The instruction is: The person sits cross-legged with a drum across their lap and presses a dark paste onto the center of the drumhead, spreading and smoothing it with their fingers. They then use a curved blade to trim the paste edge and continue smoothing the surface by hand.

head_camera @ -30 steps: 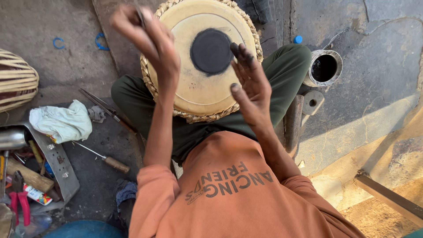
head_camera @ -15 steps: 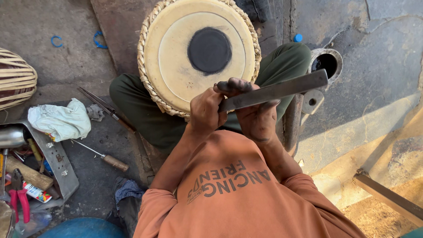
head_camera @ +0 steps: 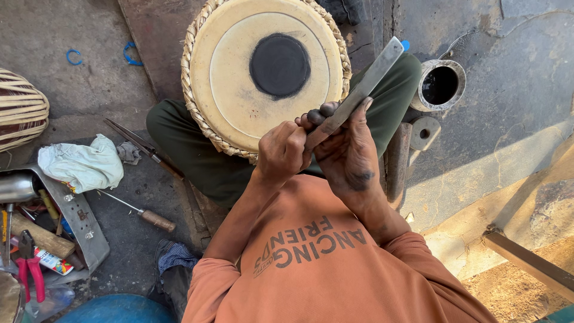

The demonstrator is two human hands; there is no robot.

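Observation:
A round drum (head_camera: 239,78) with a cream skin, a black centre patch (head_camera: 280,64) and a braided straw rim rests on my lap, between my green trouser legs. In front of my chest both hands meet. My left hand (head_camera: 283,151) is closed in a fist around the lower end of a flat metal blade (head_camera: 365,81). My right hand (head_camera: 348,152), smudged black, grips the same blade just above it, thumb along the steel. The blade slants up to the right, over the drum's near right rim.
On the ground at left lie a white rag (head_camera: 81,164), a wood-handled awl (head_camera: 140,210), a long thin tool (head_camera: 143,148), and a metal tray (head_camera: 66,227) with red pliers and a wooden handle. A small round pot (head_camera: 440,85) stands at right. A woven drum body (head_camera: 21,110) sits far left.
A second ago both hands were raised open over the drum. They came together on the metal blade, which has since tilted from nearly level to steeply up to the right.

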